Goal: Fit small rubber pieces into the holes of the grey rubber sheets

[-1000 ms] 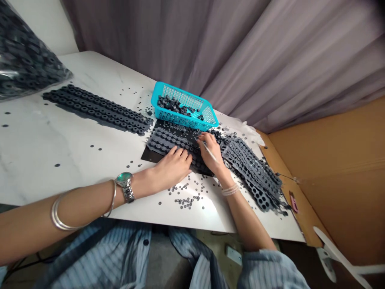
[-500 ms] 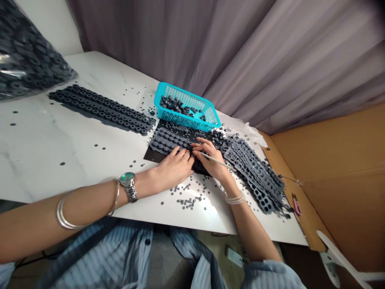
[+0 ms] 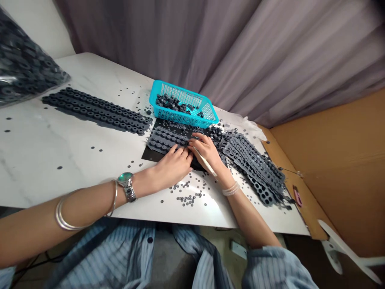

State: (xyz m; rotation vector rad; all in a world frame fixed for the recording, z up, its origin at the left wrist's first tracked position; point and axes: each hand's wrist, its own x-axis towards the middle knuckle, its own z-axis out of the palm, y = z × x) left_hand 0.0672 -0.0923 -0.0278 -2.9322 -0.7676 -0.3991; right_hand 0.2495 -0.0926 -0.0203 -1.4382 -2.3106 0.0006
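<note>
A dark grey rubber sheet (image 3: 165,138) with rows of round raised parts lies on a black mat (image 3: 150,155). My left hand (image 3: 176,166) is closed at the sheet's near edge, its bent fingers holding it down. In my right hand (image 3: 206,150) is a thin pale stick-like tool (image 3: 205,162), pinched and slanting back toward the wrist. The tool's tip is hidden among the fingers, close to my left fingertips. Small grey discs (image 3: 188,200) are scattered on the white table in front of the hands.
Behind the mat stands a turquoise basket (image 3: 182,119) with loose dark rubber pieces. Another studded sheet (image 3: 99,110) lies left, near a clear bag (image 3: 27,64) of similar parts. Perforated sheets (image 3: 252,164) are piled right, beside cardboard (image 3: 331,160) and a pink-handled cutter (image 3: 297,196).
The tool in my right hand has swung to a steeper slant as that hand turned slightly. My left hand stays on the sheet. The whole view has shifted a little.
</note>
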